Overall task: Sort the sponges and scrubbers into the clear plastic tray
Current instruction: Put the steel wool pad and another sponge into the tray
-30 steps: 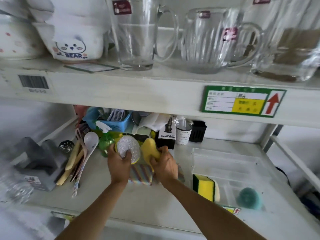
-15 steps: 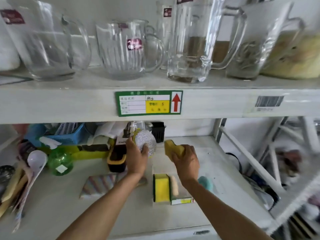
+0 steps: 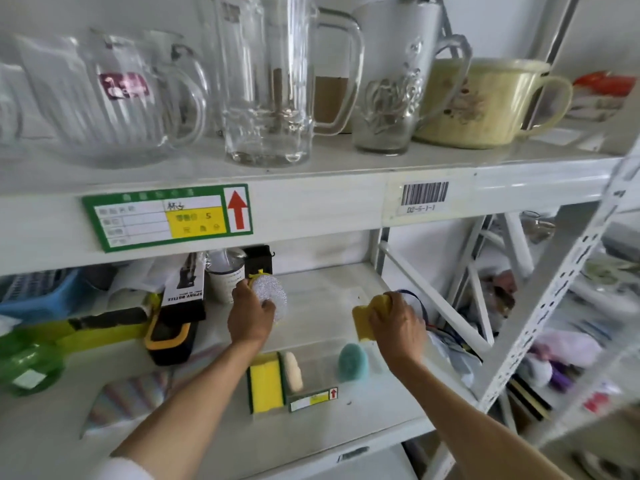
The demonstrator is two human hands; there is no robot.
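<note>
My left hand [image 3: 250,315] grips a round silvery mesh scrubber [image 3: 271,293] with a yellow edge, held over the far left part of the clear plastic tray [image 3: 325,303]. My right hand [image 3: 398,323] grips a yellow sponge [image 3: 367,315] above the tray's right side. In the tray's near end stand a yellow-and-green sponge [image 3: 266,382], a cream sponge [image 3: 292,370] beside it, and a round teal scrubber [image 3: 352,362]. A striped pastel cloth [image 3: 130,398] lies on the shelf left of the tray.
Left of the tray stand a black spray-bottle box [image 3: 183,287], a black-and-yellow item [image 3: 169,336], a green bottle [image 3: 29,367] and a blue basket [image 3: 38,294]. Glass jugs [image 3: 266,81] line the shelf above. The shelf's diagonal brace [image 3: 433,299] runs close to my right hand.
Both hands carried the scrubber and the yellow sponge rightward from the clutter to above the tray. My right hand has spread farther right of the left. The view panned right.
</note>
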